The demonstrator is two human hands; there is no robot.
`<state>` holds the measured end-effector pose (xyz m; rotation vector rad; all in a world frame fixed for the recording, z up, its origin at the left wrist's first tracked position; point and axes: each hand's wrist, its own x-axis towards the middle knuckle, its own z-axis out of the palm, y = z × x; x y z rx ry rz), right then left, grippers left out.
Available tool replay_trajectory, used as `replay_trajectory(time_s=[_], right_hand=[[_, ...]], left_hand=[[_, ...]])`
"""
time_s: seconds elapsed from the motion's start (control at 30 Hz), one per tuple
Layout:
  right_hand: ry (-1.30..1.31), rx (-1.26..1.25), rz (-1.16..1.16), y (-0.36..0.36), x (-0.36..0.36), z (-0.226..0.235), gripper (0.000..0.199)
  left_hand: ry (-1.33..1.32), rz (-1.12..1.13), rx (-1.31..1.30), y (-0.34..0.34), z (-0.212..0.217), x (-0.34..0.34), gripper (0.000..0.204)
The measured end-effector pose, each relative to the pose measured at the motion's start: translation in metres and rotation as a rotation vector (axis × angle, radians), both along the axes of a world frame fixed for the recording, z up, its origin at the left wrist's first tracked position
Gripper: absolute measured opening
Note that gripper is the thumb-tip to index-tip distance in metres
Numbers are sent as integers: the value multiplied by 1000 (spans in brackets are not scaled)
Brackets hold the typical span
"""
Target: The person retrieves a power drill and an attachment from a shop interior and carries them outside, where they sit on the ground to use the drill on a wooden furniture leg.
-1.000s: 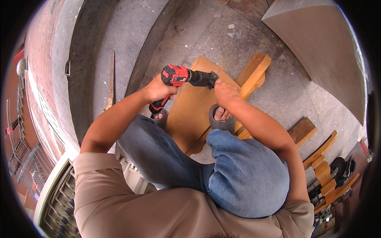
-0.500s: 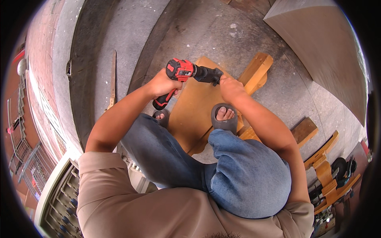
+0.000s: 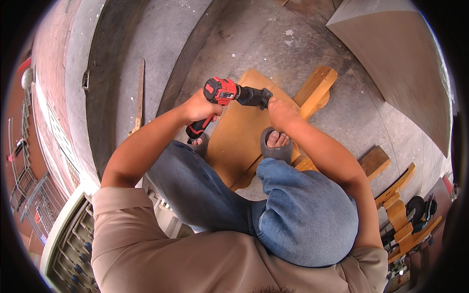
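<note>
My left hand (image 3: pixel 201 106) grips the handle of a red and black cordless drill (image 3: pixel 225 95), held level above my knees. My right hand (image 3: pixel 278 111) closes around the drill's black chuck at its front end. Below the drill lies a flat plywood board (image 3: pixel 239 132) on the concrete floor. My right foot in a grey sandal (image 3: pixel 276 145) stands on the board's right edge. My left foot (image 3: pixel 199 142) rests at its left edge, mostly hidden by the drill handle.
A thick timber beam (image 3: pixel 315 90) lies under the board's far right. A short wood block (image 3: pixel 373 161) sits at right, several curved wooden pieces (image 3: pixel 398 205) beyond. A thin wooden strip (image 3: pixel 138 95) lies at left. A large grey slab (image 3: pixel 391 58) leans at upper right.
Both hands have lifted the drill up and away from my body. My right hand has stayed on the chuck the whole time.
</note>
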<state>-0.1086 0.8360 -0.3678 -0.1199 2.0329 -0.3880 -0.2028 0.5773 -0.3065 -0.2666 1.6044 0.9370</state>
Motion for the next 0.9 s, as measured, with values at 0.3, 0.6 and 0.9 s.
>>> replay_trajectory(time_s=[0.3, 0.6, 0.9], right_hand=[[57, 26, -37, -2, 6, -3, 26], [50, 14, -17, 2, 1, -1, 27], [34, 6, -50, -5, 7, -3, 29]], left_hand=[[19, 3, -9, 1, -1, 3, 19], [28, 36, -2, 1, -5, 4, 19], [16, 46, 44, -3, -2, 7, 27]])
